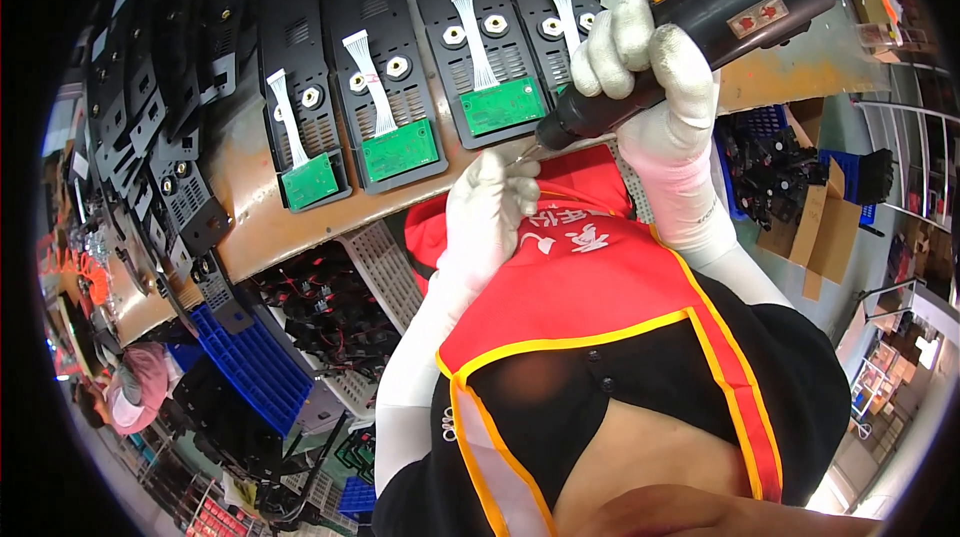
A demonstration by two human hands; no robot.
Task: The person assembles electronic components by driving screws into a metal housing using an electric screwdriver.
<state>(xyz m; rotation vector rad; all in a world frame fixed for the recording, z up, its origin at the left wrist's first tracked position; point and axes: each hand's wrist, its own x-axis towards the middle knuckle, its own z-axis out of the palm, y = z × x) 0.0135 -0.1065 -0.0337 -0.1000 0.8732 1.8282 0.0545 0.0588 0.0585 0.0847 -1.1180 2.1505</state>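
My right hand point(650, 67), in a white glove, is wrapped round a black and orange electric screwdriver point(735, 12). Its nose points down to the left, with a thin bit at the end. At the tip of that bit is my gloved left hand point(490, 202), fingers pinched together; whatever they hold is too small to make out. Just beyond lie black panels in a row, each with a green circuit board at its near end: one board point(500, 107) is closest to my hands, another board point(400, 150) lies to its left. White ribbon cables point(473, 37) run up from the boards.
The brown workbench point(265, 227) has a stack of black panels point(185, 87) on its left. Below stand a blue crate point(250, 367) and a white crate point(385, 272) of dark parts. Cardboard boxes point(825, 227) are at the right. Another person point(140, 387) is at far left.
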